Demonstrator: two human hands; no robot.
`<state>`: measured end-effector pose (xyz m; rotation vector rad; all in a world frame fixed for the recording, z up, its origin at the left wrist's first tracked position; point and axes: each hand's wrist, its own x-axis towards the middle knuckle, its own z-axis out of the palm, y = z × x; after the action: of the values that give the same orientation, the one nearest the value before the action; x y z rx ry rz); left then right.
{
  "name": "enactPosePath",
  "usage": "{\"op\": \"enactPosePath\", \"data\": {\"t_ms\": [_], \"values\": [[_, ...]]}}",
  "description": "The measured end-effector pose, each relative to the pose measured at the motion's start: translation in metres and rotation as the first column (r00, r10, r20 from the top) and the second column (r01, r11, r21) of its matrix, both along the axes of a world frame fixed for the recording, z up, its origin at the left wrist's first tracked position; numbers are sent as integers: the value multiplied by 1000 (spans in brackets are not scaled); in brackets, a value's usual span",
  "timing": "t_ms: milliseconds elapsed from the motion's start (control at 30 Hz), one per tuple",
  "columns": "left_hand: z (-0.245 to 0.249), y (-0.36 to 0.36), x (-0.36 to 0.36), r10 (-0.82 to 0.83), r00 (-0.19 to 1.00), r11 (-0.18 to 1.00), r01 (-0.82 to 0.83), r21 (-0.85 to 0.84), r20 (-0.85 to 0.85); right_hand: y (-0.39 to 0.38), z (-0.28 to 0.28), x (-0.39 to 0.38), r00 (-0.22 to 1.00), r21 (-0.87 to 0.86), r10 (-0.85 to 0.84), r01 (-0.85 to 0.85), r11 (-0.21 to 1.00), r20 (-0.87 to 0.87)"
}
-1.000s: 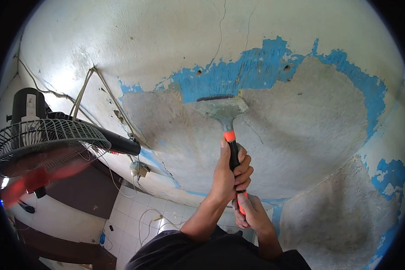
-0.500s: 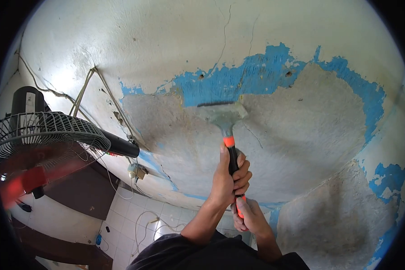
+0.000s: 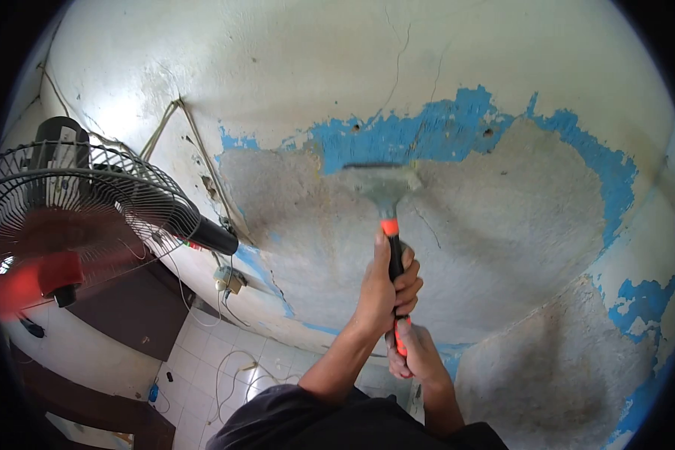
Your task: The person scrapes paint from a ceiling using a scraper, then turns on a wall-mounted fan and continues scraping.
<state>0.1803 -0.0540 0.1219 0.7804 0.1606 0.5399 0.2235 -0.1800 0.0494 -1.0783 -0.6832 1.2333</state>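
A wide-bladed scraper with a black and orange handle lies against the wall. Its blade edge meets the lower border of a blue paint strip. My left hand wraps around the upper part of the handle, the thumb lying along it. Lower down, my right hand grips the handle's orange end. Bare grey plaster surrounds the blade below the blue strip, and off-white paint covers the wall above.
A fan with a wire cage and blurred red blades stands close on the left. Cables run down the wall to a socket. A cord lies looped on the tiled floor.
The scraper blade has slid slightly upward against the blue strip, both hands still on the handle. My view has shifted a little, so the wall features sit farther right.
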Motion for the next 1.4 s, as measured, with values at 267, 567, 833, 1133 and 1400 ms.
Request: {"op": "enactPosePath", "data": {"t_ms": [267,567,833,1133,1400], "values": [[0,1,-3,13,999,1000,-12,17,-35,4,-8,-3,1000,50,11,-11,999,6],[-14,8,-11,-48,998,999,47,-21,-38,8,-21,-15,998,-5,-5,5,1000,-67],[-65,31,-29,-161,982,972,175,-156,99,18,-59,-34,994,-7,21,-21,1000,-108],[-53,51,-36,-339,843,800,492,-344,417,36,-56,-40,742,362,445,-287,887,-502],[-44,67,-49,-416,857,807,503,-311,305,52,-46,-59,773,322,393,-256,911,-498]]}}
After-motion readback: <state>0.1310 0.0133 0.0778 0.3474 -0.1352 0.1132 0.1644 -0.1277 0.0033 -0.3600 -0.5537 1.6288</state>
